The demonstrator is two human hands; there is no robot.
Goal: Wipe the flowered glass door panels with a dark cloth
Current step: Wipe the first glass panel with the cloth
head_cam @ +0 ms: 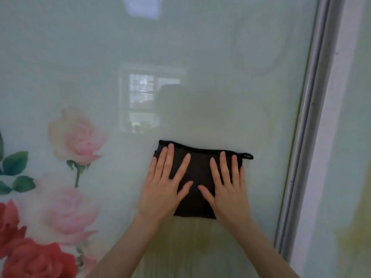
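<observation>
We list first the pale green glass door panel, which fills most of the frame, with printed pink and red roses at its lower left and a grey metal frame strip down the right side. Next, at lower centre, a folded dark cloth lies flat against the glass. On it our left hand and right hand press side by side, fingers straight and spread, curled round nothing; smallest, the cloth's hanging loop juts from its upper right corner.
</observation>
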